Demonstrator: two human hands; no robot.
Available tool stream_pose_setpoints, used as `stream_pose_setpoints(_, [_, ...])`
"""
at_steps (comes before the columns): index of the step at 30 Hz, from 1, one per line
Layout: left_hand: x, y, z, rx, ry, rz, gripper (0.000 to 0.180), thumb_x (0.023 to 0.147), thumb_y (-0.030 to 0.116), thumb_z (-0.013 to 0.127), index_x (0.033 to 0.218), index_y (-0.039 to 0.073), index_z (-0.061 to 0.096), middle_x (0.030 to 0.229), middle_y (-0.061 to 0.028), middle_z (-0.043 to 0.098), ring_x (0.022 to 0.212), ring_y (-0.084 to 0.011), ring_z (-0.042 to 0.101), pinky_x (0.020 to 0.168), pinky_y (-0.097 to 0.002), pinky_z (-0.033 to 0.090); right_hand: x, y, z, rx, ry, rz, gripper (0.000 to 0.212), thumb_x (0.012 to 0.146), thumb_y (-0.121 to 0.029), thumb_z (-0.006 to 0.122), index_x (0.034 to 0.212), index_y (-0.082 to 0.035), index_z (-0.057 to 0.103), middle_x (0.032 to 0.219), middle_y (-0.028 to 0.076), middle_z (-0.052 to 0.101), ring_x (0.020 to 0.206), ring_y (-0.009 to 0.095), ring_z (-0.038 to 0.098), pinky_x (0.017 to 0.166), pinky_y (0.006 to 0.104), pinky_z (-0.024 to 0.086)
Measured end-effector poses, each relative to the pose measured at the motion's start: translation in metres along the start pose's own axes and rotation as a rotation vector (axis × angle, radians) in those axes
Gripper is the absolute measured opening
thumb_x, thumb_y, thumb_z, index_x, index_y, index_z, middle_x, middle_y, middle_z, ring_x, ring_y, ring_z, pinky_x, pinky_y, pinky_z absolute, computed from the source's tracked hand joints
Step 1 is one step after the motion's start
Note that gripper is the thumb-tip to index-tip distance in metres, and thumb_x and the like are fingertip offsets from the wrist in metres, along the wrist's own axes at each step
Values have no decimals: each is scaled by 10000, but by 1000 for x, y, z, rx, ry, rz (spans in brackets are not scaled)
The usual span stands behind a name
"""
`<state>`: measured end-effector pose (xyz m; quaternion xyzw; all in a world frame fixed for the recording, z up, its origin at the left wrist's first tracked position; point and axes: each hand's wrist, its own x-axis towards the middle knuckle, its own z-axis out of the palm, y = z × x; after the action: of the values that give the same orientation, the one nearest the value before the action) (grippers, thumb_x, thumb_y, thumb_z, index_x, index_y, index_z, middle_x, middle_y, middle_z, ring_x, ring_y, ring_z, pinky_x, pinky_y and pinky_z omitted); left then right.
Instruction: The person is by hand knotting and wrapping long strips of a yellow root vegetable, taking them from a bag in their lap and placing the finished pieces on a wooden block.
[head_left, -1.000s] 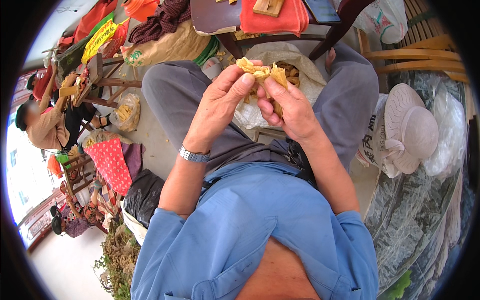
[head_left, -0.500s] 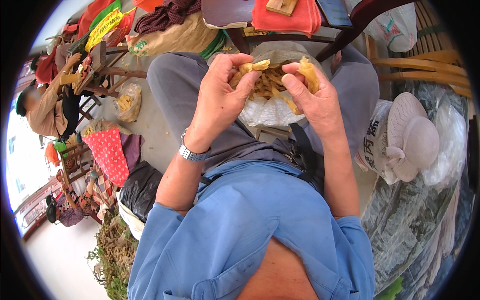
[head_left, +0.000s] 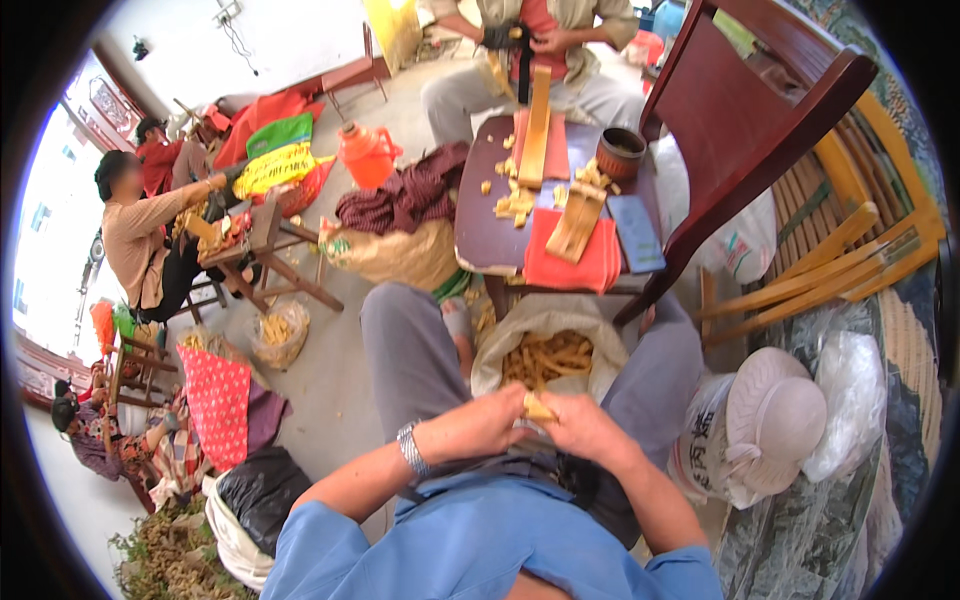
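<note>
My left hand (head_left: pixel 482 420) and my right hand (head_left: pixel 585 428) meet above my lap, both closed on one pale yellow root-like piece (head_left: pixel 538 407). Its end shows between my fingertips; the rest is hidden by them. Just beyond, between my knees, stands an open white sack (head_left: pixel 487 372) holding many yellow-brown root-like pieces (head_left: pixel 548 358). Past the sack, a dark red chair (head_left: pixel 490 240) carries a red cloth (head_left: pixel 592 262) under a small wooden block (head_left: pixel 577 222), a flat blue-grey object (head_left: pixel 636 233), a long wooden strip (head_left: pixel 536 125), a dark cup (head_left: pixel 620 154) and scattered yellow bits (head_left: pixel 514 205).
Another person (head_left: pixel 540 45) sits facing me beyond the chair; others work on the left. To my left are a clear bag of yellow pieces (head_left: pixel 281 335) and a black bag (head_left: pixel 263 497). A pale hat (head_left: pixel 777 418) and folded wooden chairs (head_left: pixel 830 260) are at right.
My hands, apart before with a yellow piece in each, have come together lower over my lap on one piece. The view has tilted up, showing the chair seat and the person opposite.
</note>
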<state>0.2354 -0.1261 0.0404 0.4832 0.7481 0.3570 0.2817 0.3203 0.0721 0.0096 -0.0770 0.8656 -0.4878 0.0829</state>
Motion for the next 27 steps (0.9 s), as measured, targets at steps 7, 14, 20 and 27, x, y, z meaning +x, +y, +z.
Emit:
stream_pose_setpoints(7, [-22, 45, 2, -233, -376, 54, 197, 954, 155, 547, 1051, -17, 537, 912, -215, 589, 889, -395, 614, 798, -448, 496, -56, -26, -12, 323, -272, -130, 127, 883, -137, 690, 984, -64, 669, 799, 87, 662, 718, 206, 639, 715, 329, 523])
stream_pose_setpoints(14, [-39, 64, 9, -157, -475, 90, 232, 954, 231, 568, 949, -1, 583, 842, -180, 625, 782, -386, 617, 693, -438, 499, -85, -47, 4, 338, -322, -183, 101, 896, -108, 671, 943, -40, 615, 789, 92, 613, 715, 224, 608, 721, 323, 502])
stream_pose_setpoints(20, [-43, 68, 9, -84, -473, 133, 262, 945, 250, 600, 865, 0, 602, 830, -167, 636, 746, -363, 616, 645, -438, 482, -93, -59, 9, 268, -275, -241, 119, 906, -152, 681, 959, -60, 627, 814, 89, 634, 753, 271, 644, 712, 348, 522])
stream_pose_setpoints(27, [-49, 69, 11, -43, -403, 105, 265, 966, 287, 595, 939, 24, 620, 829, -181, 648, 773, -386, 628, 679, -450, 501, -101, -60, 19, 277, -182, -137, 135, 915, -157, 677, 1010, -63, 656, 861, 96, 667, 795, 231, 665, 751, 325, 525])
